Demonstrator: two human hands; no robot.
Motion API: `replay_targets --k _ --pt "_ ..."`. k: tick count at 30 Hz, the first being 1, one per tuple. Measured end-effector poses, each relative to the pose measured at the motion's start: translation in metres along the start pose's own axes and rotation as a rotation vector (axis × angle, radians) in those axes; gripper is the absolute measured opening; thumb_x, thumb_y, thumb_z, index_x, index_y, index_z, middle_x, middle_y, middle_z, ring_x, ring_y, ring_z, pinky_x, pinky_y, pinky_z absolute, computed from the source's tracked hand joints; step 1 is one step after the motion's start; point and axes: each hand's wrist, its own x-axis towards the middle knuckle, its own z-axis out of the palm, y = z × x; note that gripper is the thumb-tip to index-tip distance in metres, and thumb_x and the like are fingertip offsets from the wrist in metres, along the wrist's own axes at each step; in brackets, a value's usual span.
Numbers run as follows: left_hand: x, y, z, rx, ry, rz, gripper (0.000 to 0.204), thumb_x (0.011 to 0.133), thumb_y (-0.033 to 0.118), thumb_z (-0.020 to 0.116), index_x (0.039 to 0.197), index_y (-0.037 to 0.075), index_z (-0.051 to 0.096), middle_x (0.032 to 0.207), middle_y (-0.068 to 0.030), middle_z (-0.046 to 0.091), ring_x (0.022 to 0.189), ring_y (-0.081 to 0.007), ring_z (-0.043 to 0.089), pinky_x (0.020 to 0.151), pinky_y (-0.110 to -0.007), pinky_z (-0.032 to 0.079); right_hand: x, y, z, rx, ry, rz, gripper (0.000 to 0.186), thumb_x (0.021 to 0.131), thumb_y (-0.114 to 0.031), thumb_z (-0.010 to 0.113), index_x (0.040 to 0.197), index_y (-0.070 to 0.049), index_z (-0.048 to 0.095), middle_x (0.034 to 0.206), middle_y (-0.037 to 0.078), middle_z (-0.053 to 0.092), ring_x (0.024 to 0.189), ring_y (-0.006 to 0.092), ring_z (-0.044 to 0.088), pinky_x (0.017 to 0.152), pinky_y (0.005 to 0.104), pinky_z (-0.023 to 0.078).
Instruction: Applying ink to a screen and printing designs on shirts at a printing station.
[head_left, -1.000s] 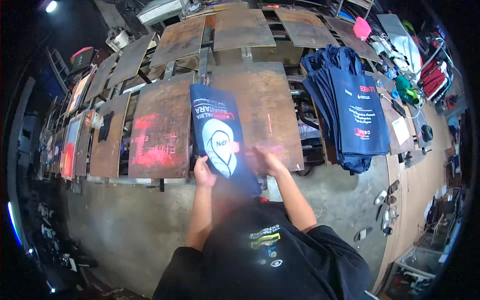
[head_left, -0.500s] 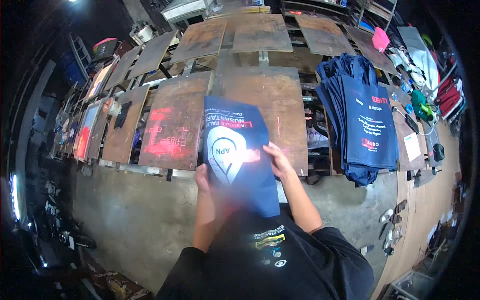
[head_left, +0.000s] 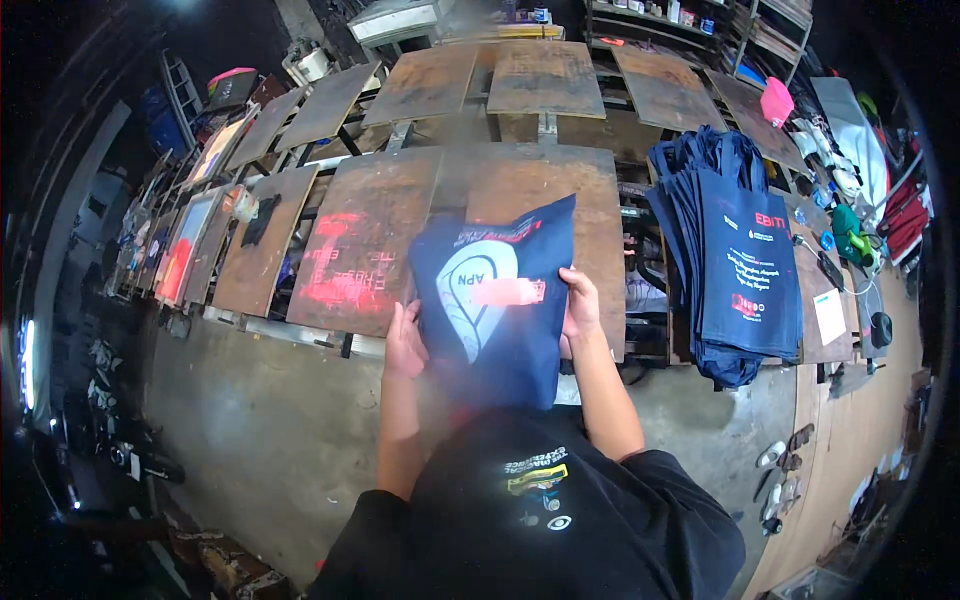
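Note:
A navy fabric bag (head_left: 530, 345) hangs in front of my chest, printed with a white drop-shaped emblem and some lettering. Across the emblem's right side lies a pale pink smear. My right hand (head_left: 580, 305) grips the bag's right edge, thumb at the front. At the opposite edge, my left hand (head_left: 404, 342) has its thumb and fingers up against the cloth. The bag's upper right corner stands highest, and its upper edge slopes down to the left. A blurred patch partly veils its lower left part.
A thick stack of similar navy bags (head_left: 745, 270) hangs over the bench at right. Brown boards (head_left: 365, 240) stand in two rows ahead, one with red paint marks. Beside the stack are a white paper (head_left: 829, 317) and cables. Shoes (head_left: 772, 453) lie on the floor at lower right.
The bag has tilted between my hands: its upper right corner has risen, its upper left has dropped, and the emblem now leans the other way. My right hand has moved slightly right.

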Motion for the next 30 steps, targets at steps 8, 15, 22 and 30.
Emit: replay_targets --k 8,15,22,30 --pt "0.003 0.006 -0.006 0.063 0.014 -0.111 0.049 0.104 0.033 0.047 0.140 0.001 0.045 0.138 -0.0146 0.055 0.126 -0.0283 0.054 0.108 -0.046 0.041 -0.007 -0.006 -0.023 0.079 0.016 -0.029 0.045 0.091 -0.023 0.051 0.125 0.006 0.056 0.116 0.019 0.068 0.103 0.0327 0.067 0.095 0.0439 0.052" --pt "-0.002 0.023 0.007 0.247 -0.111 0.069 0.040 0.101 0.013 0.052 0.136 -0.004 0.049 0.132 -0.0152 0.059 0.120 -0.0254 0.059 0.105 -0.042 0.045 -0.016 -0.015 -0.050 0.056 0.083 -0.017 0.040 0.089 -0.022 0.051 0.119 0.004 0.059 0.113 0.018 0.069 0.101 0.0331 0.068 0.093 0.0449 0.052" --pt "-0.008 0.033 0.009 0.321 -0.104 0.114 0.034 0.100 0.011 0.052 0.130 -0.005 0.054 0.126 -0.0148 0.063 0.116 -0.0237 0.061 0.101 -0.039 0.048 -0.017 -0.021 -0.054 0.017 -0.009 0.005 0.045 0.090 -0.022 0.051 0.125 0.005 0.056 0.122 0.020 0.066 0.109 0.0352 0.065 0.097 0.0465 0.051" --pt "-0.016 0.039 0.023 0.272 -0.100 0.206 0.039 0.098 0.008 0.053 0.136 -0.002 0.049 0.127 -0.0112 0.061 0.111 -0.0201 0.062 0.099 -0.036 0.049 -0.017 -0.018 -0.013 -0.110 -0.010 -0.053 0.042 0.089 -0.015 0.055 0.127 0.003 0.054 0.118 0.018 0.066 0.106 0.0308 0.067 0.092 0.0421 0.054"
